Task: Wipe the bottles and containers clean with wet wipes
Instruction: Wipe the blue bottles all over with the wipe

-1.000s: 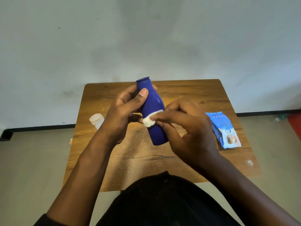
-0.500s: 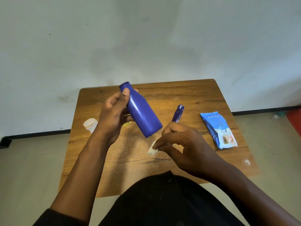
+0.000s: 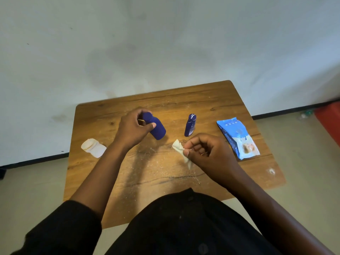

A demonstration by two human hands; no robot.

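Note:
My left hand (image 3: 134, 128) grips the neck of a large dark blue bottle (image 3: 156, 128), whose base rests on the wooden table (image 3: 211, 102) left of centre. A smaller dark blue bottle (image 3: 190, 125) stands upright just to its right, untouched. My right hand (image 3: 207, 153) pinches a crumpled white wet wipe (image 3: 179, 150) between thumb and forefinger, low over the table in front of the small bottle. A white jar (image 3: 93, 147) lies near the table's left edge.
A blue pack of wet wipes (image 3: 237, 138) lies at the table's right side. White powder specks are scattered over the middle of the tabletop. A pale wall stands behind the table, and something red (image 3: 329, 118) lies on the floor at far right.
My left hand has lowered the large blue bottle from mid-air onto the table. My right hand has pulled the wipe off the bottle and moved it down and to the right.

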